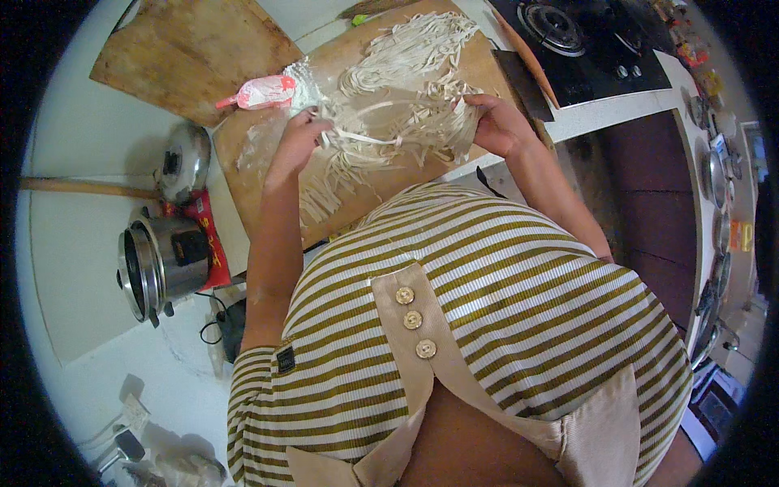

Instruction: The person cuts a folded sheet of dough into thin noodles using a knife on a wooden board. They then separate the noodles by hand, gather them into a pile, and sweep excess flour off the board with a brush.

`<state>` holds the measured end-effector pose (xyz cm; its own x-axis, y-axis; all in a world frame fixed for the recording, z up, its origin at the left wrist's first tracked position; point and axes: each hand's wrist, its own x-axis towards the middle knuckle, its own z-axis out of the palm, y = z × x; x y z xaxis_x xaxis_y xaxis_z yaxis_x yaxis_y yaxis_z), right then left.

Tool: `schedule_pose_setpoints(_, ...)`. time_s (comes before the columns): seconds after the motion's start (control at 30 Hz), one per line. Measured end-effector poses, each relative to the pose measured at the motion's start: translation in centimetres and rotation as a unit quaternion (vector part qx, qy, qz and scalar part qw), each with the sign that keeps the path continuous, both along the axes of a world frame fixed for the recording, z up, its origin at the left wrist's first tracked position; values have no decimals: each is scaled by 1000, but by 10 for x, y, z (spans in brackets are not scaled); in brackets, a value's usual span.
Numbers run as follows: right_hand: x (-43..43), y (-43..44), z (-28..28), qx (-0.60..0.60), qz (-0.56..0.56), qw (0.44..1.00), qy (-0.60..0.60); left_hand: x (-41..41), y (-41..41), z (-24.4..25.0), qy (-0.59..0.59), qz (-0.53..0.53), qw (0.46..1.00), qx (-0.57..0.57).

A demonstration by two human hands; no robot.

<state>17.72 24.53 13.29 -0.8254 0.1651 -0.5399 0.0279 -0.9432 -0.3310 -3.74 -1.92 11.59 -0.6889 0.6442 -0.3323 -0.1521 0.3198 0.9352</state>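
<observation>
Fresh cut noodles lie on a floured wooden board (341,225). My left hand (301,137) grips the ends of some noodle strands (365,139) at the board's left side, beside a mound of white flour (307,82). At the right, my right hand (502,125) holds a bunch of noodles (459,131) that hangs from the fingers. A few strands stretch between both hands. Beyond them rests a larger pile of noodles (408,52), and shorter pieces (322,198) are strewn toward the near edge. A pink scoop (265,92) coated in flour sits against the mound.
Another wooden board (195,55) leans at the back left. A black gas stove (593,45) stands at the right, with a dark blade-like object (522,85) beside the board. To the left are a steel cooker (170,252), a metal lid (190,163) and a red packet (216,243).
</observation>
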Motion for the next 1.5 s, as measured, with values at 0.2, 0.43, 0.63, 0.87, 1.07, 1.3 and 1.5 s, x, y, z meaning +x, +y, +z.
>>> schedule_pose_setpoints(0.2,-3,-9,-2,10,58,998,-2,8,3,1,-128,25,981,144)
schedule_pose_setpoints(0.43,-14,-36,2,7,135,991,19,28,37,27,-174,-84,955,226)
schedule_pose_setpoints(0.63,-26,-54,1,2,156,985,70,62,67,46,13,-172,979,108)
schedule_pose_setpoints(0.87,-34,-53,-12,57,134,989,26,78,67,60,143,-169,974,57)
schedule_pose_setpoints(1.07,-34,-40,-2,26,94,995,-10,62,50,59,23,-103,994,39)
schedule_pose_setpoints(1.3,-35,-23,1,55,85,995,14,53,38,51,-147,-44,975,160)
schedule_pose_setpoints(1.5,-34,-14,-23,60,120,991,-9,37,33,67,-64,52,989,119)
